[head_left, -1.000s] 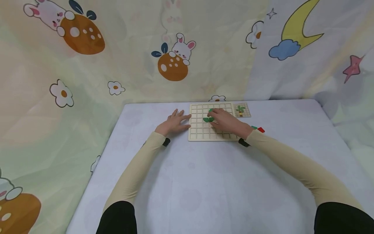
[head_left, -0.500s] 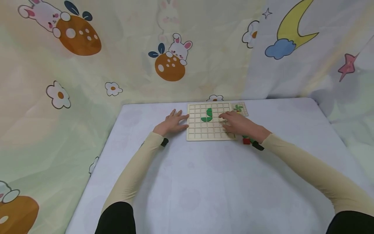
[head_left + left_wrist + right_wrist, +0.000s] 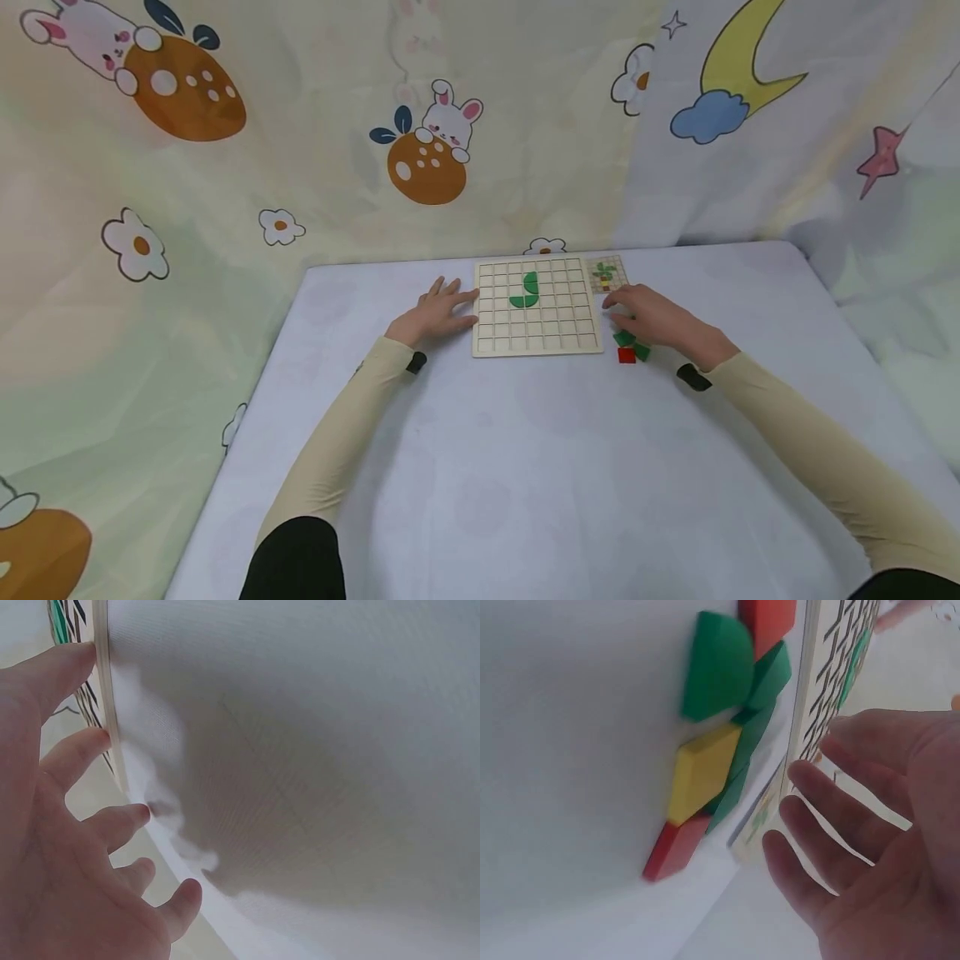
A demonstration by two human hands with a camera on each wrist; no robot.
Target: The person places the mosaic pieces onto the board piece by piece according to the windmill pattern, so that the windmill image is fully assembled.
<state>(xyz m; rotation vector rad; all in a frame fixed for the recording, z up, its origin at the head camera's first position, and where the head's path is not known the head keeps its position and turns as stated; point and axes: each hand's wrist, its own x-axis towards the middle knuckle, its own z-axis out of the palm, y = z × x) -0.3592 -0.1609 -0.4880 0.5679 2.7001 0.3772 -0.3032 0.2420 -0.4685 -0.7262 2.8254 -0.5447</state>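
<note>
- Left hand (image 3: pixel 429 318): fingers spread, thumb and forefinger touching the left edge of the board (image 3: pixel 555 329), gripping nothing.
- Right hand (image 3: pixel 652 315): fingers parted and loosely bent, nothing seen in their hold, just right of the board, near the loose pieces (image 3: pixel 703 769).
- The board lies flat on the desk (image 3: pixel 480 467), green pieces (image 3: pixel 531 288) on its upper middle.
- The loose pieces, red, green and yellow, lie clustered right of the board.
- Card (image 3: pixel 603 275): beside the board's upper right corner.

Grid board (image 3: pixel 562 325), centre: wood look, matt, smooth. Yellow tile (image 3: pixel 705 772), middle of right wrist view: smooth, slight sheen. Surface (image 3: pixel 487 483), lower centre: matt cloth. Backdrop (image 3: pixel 315 100), top: creased fabric.
</note>
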